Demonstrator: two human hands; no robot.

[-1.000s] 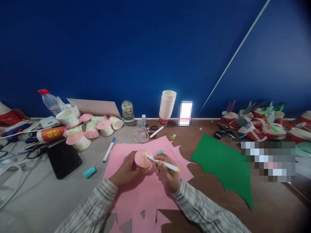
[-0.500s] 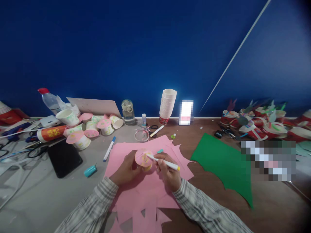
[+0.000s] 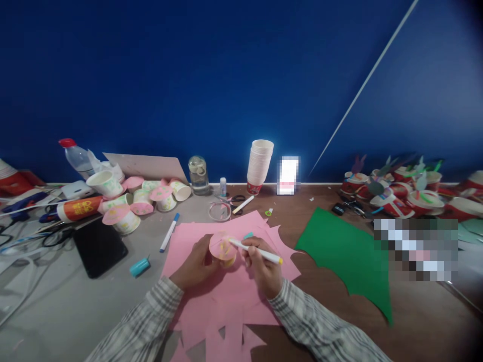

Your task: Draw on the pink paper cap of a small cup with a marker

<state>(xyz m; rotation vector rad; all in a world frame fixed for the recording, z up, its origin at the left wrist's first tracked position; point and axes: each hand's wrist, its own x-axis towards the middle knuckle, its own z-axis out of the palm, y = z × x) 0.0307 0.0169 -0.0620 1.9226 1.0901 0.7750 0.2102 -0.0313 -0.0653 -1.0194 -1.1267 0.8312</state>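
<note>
My left hand point(image 3: 199, 264) is closed around a small paper cup point(image 3: 228, 260) topped by a pink paper disc point(image 3: 218, 245) with yellow marks. A white marker point(image 3: 260, 251) with a yellow end is gripped in my right hand point(image 3: 264, 264), its tip at the disc's right side. I cannot tell whether the tip touches the paper. Under both hands lie pink paper sheets point(image 3: 196, 301) with cut-out edges. A small teal piece point(image 3: 248, 235) shows just beyond my right hand.
Paper cups with pink discs point(image 3: 161, 193) cluster at the left, near a black tablet-like slab point(image 3: 98, 247). A blue-capped marker point(image 3: 169, 232) lies left of the pink sheets; green paper point(image 3: 347, 256) is at right. Stacked cups point(image 3: 260, 166), a bottle point(image 3: 198, 176) and scissors point(image 3: 238, 200) stand or lie behind.
The marker has shifted slightly to the right, its tip now nearer the disc's right edge. My left hand and the cup stay nearly where they were.
</note>
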